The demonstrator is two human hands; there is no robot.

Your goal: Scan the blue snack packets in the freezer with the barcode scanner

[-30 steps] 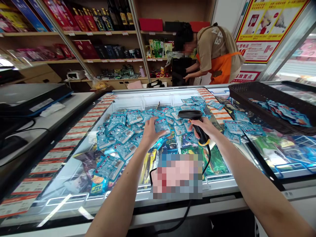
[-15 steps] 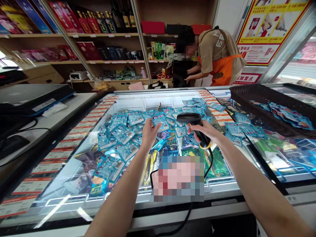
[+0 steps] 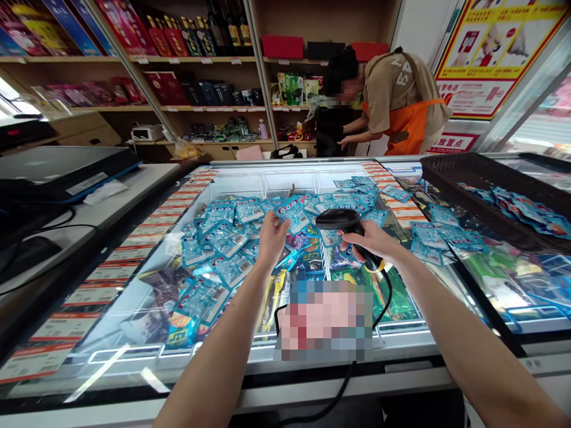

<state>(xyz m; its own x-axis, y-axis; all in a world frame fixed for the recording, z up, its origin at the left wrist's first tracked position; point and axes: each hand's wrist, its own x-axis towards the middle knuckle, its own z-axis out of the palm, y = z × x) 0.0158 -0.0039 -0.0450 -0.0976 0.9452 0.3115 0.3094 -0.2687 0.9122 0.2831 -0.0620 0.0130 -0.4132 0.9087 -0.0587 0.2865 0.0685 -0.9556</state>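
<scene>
Many blue sachets in chest freezer

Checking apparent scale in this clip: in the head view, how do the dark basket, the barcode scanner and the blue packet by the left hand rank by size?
1. Dark basket, clearly largest.
2. Barcode scanner and blue packet look alike; nearness to the camera makes ranking them unsure.

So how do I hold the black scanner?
Grip the scanner by its slim handle, coming from the cord end, behind the wide head, as the right hand does. The handle looks narrow enough to wrap, and the head stays free.
</scene>
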